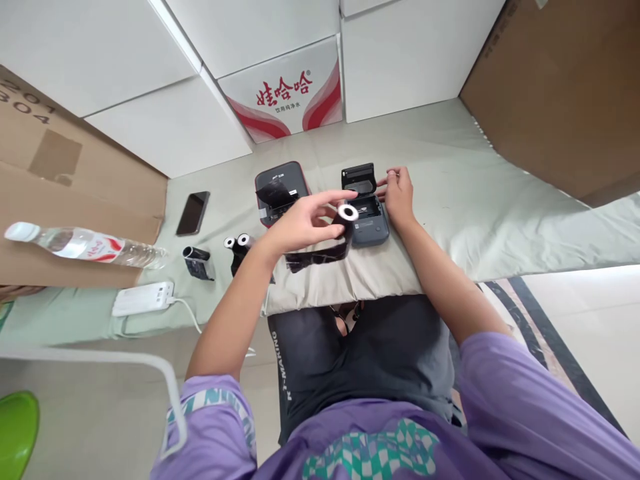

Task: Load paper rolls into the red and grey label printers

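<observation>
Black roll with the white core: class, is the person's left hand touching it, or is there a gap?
Touching. The head view shows the left hand gripping the black roll, its fingers wrapped around it above the open grey printer, with black tape trailing below.

The ribbon roll looks like glossy black film on a white plastic core, with a shiny strip trailing off it. The little printer is matt grey plastic. The sheet under everything is soft, matt pale green cloth, a bit creased. The water bottle is clear, shiny plastic, and the boxes are plain rough cardboard.
</observation>
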Demonstrator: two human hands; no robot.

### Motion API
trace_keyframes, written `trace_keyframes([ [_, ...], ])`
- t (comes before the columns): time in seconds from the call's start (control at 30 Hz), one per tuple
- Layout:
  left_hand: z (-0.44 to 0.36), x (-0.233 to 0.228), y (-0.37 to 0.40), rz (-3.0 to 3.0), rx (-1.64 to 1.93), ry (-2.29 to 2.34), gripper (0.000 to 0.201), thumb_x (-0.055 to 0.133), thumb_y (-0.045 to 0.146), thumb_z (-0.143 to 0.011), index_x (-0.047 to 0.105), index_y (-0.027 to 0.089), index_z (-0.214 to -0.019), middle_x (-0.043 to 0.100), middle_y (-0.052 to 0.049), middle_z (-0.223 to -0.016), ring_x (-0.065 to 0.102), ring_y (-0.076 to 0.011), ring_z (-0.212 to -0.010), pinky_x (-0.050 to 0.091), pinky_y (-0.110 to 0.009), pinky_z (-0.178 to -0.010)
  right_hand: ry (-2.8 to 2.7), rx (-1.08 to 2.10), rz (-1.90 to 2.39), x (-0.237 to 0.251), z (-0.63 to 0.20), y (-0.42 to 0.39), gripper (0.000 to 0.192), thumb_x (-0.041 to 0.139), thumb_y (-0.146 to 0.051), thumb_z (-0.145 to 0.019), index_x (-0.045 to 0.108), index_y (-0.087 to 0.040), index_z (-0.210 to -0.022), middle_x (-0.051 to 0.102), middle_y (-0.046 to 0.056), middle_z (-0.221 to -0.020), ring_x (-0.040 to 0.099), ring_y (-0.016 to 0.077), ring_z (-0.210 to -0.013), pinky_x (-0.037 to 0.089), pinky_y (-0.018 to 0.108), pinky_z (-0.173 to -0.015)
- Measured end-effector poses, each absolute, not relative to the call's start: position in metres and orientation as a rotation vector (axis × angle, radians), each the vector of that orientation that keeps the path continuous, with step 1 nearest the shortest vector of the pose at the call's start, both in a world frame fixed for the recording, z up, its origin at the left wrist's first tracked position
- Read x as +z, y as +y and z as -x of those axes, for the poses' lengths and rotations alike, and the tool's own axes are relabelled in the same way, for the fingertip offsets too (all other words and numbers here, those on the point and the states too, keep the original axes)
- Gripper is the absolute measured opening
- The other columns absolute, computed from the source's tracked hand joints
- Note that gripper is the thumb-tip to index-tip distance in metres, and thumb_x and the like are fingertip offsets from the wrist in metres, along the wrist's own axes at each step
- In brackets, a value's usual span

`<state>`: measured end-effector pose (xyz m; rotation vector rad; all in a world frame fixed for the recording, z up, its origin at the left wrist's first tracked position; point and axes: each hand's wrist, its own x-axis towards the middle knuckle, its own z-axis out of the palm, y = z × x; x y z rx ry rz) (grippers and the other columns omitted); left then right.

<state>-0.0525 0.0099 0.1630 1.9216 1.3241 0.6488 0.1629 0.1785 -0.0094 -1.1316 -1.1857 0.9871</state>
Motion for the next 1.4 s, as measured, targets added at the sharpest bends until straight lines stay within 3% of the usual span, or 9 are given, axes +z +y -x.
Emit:
trace_keyframes([
  [0.23,0.001,0.139,0.073,-2.354,0.320,1.573,0.036,0.064,0.015,-0.094,0.074,0.017,-0.128,0.072,-0.012,-0.130,0.067,-0.0270,-0.122,0.052,-0.039,-0.109,-1.190,1.005,1.123,-0.010,-0.161,0.179,0.054,0.052,-0.080,-0.097,0.055,-0.028,-0.111,0.067,0.002,-0.088,0.070,0.0175,-0.065,0.055,0.029,-0.053],
  [0.5,-0.019,0.111,0.099,-2.440,0.156,1.700,0.033,0.066,0.015,-0.097,0.073,0.015,-0.129,0.073,-0.014,-0.129,0.067,-0.0287,-0.120,0.052,-0.038,-0.102,-1.245,0.980,1.157,-0.011,-0.161,0.181,0.058,0.044,-0.084,-0.099,0.053,-0.027,-0.108,0.066,0.002,-0.091,0.066,0.0150,-0.062,0.057,0.031,-0.060],
  [0.63,-0.023,0.103,0.101,-2.473,0.108,1.783,0.027,0.074,0.014,-0.092,0.079,0.018,-0.118,0.072,-0.013,-0.131,0.064,-0.0330,-0.127,0.052,-0.043,-0.103,-1.278,0.993,1.173,-0.010,-0.162,0.180,0.058,0.043,-0.083,-0.100,0.053,-0.027,-0.109,0.066,0.003,-0.093,0.068,0.0168,-0.069,0.057,0.033,-0.065],
  [0.77,-0.021,0.109,0.096,-2.396,0.105,1.771,0.021,0.068,0.016,-0.097,0.083,0.022,-0.112,0.075,-0.011,-0.126,0.068,-0.0323,-0.122,0.053,-0.044,-0.104,-1.269,1.059,1.151,-0.004,-0.163,0.178,0.060,0.045,-0.084,-0.098,0.056,-0.027,-0.111,0.067,0.005,-0.094,0.072,0.0208,-0.082,0.058,0.033,-0.067],
  [0.87,-0.014,0.114,0.086,-2.302,0.356,1.803,0.028,0.058,0.018,-0.103,0.081,0.023,-0.118,0.077,-0.009,-0.124,0.071,-0.0290,-0.118,0.055,-0.042,-0.104,-1.290,1.109,1.073,0.006,-0.164,0.173,0.060,0.047,-0.084,-0.097,0.059,-0.027,-0.111,0.071,0.006,-0.098,0.073,0.0230,-0.095,0.059,0.034,-0.075],
  [0.97,-0.007,0.108,0.076,-2.206,0.816,1.868,0.037,0.051,0.016,-0.106,0.074,0.021,-0.134,0.070,-0.011,-0.141,0.064,-0.0278,-0.133,0.051,-0.041,-0.116,-1.318,1.145,1.002,0.018,-0.167,0.167,0.059,0.050,-0.083,-0.096,0.062,-0.027,-0.110,0.073,0.005,-0.103,0.072,0.0223,-0.098,0.059,0.035,-0.082],
  [1.07,-0.004,0.094,0.068,-2.127,1.032,1.794,0.045,0.050,0.013,-0.105,0.066,0.021,-0.146,0.062,-0.011,-0.155,0.055,-0.0267,-0.147,0.041,-0.042,-0.128,-1.328,1.185,0.979,0.027,-0.172,0.162,0.056,0.051,-0.079,-0.095,0.063,-0.027,-0.110,0.073,0.005,-0.103,0.071,0.0215,-0.099,0.058,0.035,-0.087],
  [1.27,-0.005,0.066,0.048,-1.883,1.127,1.638,0.031,0.054,0.017,-0.104,0.081,0.020,-0.121,0.073,-0.011,-0.142,0.067,-0.0258,-0.135,0.050,-0.042,-0.123,-1.511,1.397,0.987,0.037,-0.192,0.157,0.035,0.072,-0.048,-0.083,0.068,-0.024,-0.108,0.076,0.006,-0.107,0.070,0.0248,-0.105,0.057,0.042,-0.097],
  [1.4,-0.006,0.049,0.047,-1.395,1.270,1.585,0.039,0.063,0.011,-0.097,0.075,0.020,-0.134,0.067,-0.012,-0.152,0.062,-0.0259,-0.144,0.052,-0.041,-0.122,-1.699,1.543,0.981,0.039,-0.203,0.156,0.049,0.078,-0.034,-0.072,0.068,-0.021,-0.119,0.076,0.009,-0.119,0.069,0.0287,-0.117,0.052,0.049,-0.111],
])
